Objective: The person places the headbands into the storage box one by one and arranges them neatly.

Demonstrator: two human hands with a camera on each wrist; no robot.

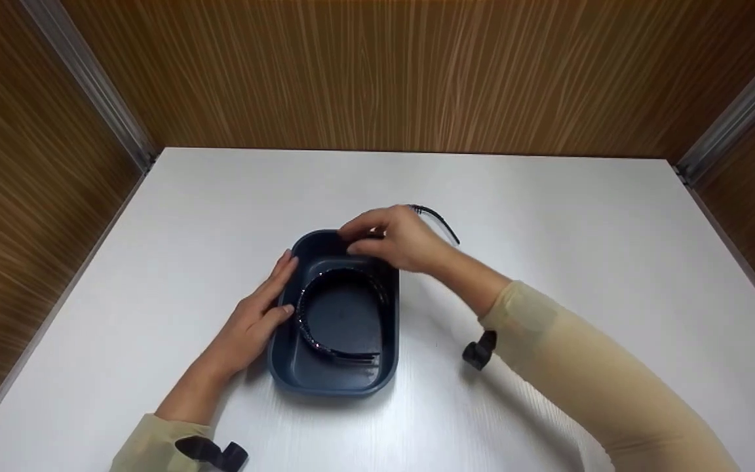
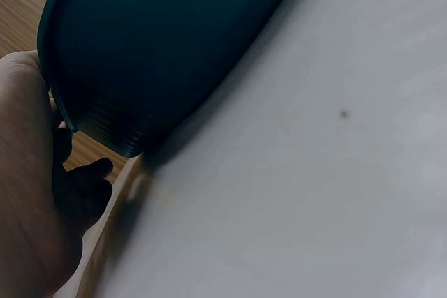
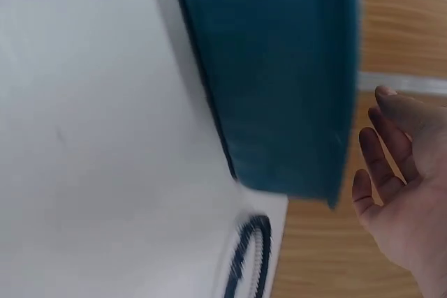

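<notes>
Your left hand (image 1: 256, 321) lay flat-fingered against the dark blue tray (image 1: 286, 373) on the table (image 1: 548, 216); your right hand (image 1: 394, 239) hovered loosely curled, holding nothing. The headband (image 1: 325, 344) inside looked light, springy, slick: best pinched mid-arc.

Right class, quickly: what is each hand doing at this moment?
Left hand: open, fingers resting against the side of the blue tub.
Right hand: open, fingers relaxed above the tub's far rim, holding nothing.

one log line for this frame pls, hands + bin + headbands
left hand: rests on dark blue bin left wall | right hand: over far rim, holds nothing seen | headband: in bin | second headband: on table behind
</notes>
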